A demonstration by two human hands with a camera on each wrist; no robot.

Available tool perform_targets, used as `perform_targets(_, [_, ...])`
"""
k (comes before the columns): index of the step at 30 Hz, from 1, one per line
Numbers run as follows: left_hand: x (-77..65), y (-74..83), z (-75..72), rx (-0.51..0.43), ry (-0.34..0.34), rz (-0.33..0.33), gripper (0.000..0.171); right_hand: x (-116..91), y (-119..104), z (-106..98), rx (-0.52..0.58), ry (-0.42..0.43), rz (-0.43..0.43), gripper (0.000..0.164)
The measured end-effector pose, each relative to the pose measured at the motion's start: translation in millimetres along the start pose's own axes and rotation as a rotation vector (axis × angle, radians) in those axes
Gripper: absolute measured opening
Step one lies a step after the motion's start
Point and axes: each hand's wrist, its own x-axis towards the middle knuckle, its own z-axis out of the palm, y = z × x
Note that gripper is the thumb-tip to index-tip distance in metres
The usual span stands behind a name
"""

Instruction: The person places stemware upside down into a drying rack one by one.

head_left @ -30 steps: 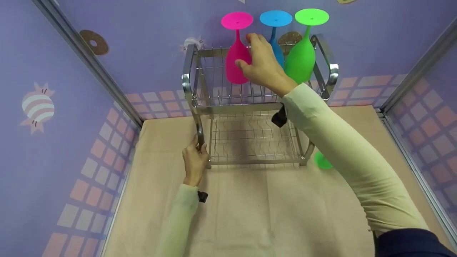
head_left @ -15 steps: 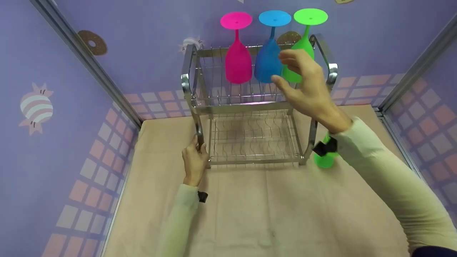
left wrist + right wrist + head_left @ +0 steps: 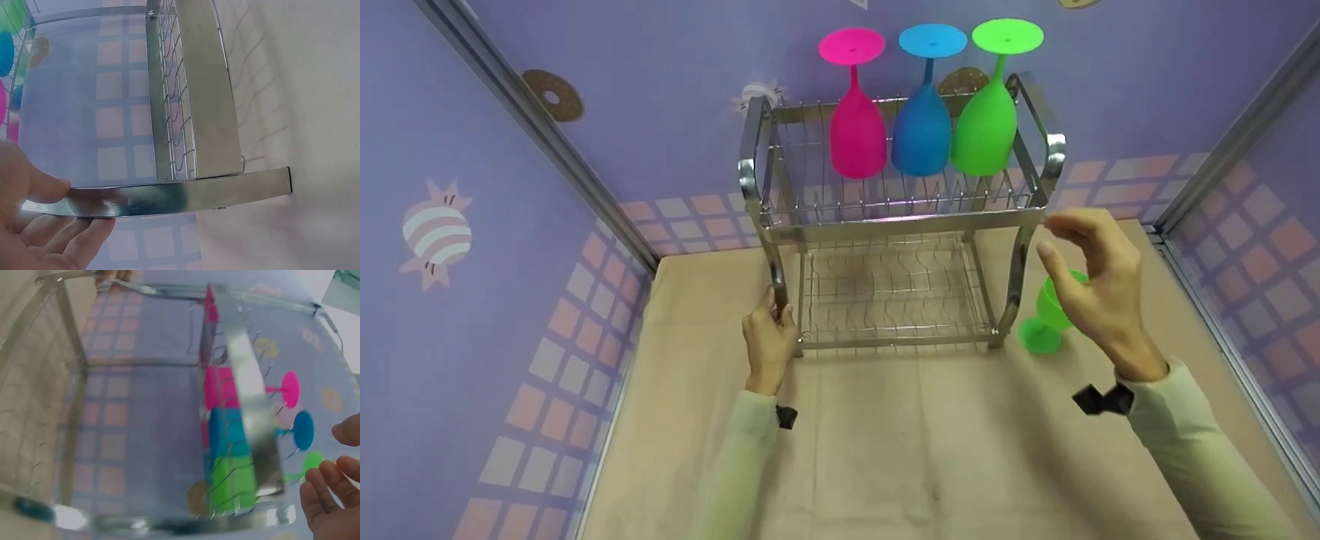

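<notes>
A two-tier metal dish rack (image 3: pixel 900 226) stands against the back wall. On its upper tier a pink goblet (image 3: pixel 858 142), a blue goblet (image 3: pixel 921 142) and a green goblet (image 3: pixel 984 142) sit upside down in a row, bases up. My left hand (image 3: pixel 769 341) grips the rack's left front leg (image 3: pixel 140 199), thumb on one side and fingers on the other in the left wrist view. Right of the rack, another green goblet (image 3: pixel 1041 337) stands upright on the cloth, partly hidden by my right hand (image 3: pixel 1102 292). That hand holds nothing, its fingers spread from the thumb.
The lower wire tier (image 3: pixel 892 292) of the rack is visible below the goblets. A beige cloth (image 3: pixel 870 435) covers the table. Patterned purple panels with metal corner posts (image 3: pixel 540 127) enclose the left, back and right sides.
My right hand has moved away from the pink and blue goblets, down and to the right, to beside the upright green goblet. The left hand keeps its grip on the leg.
</notes>
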Motion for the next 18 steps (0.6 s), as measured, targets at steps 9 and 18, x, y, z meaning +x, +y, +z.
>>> perform_targets(9, [0.5, 0.8, 1.6, 0.017, -0.007, 0.01, 0.028, -87, 58, -49, -0.115, 0.159, 0.2, 0.032])
perform_targets(18, [-0.1, 1.6, 2.1, 0.016, 0.015, 0.012, 0.026, -136, 103, -66, 0.042, 0.362, 0.38, 0.04])
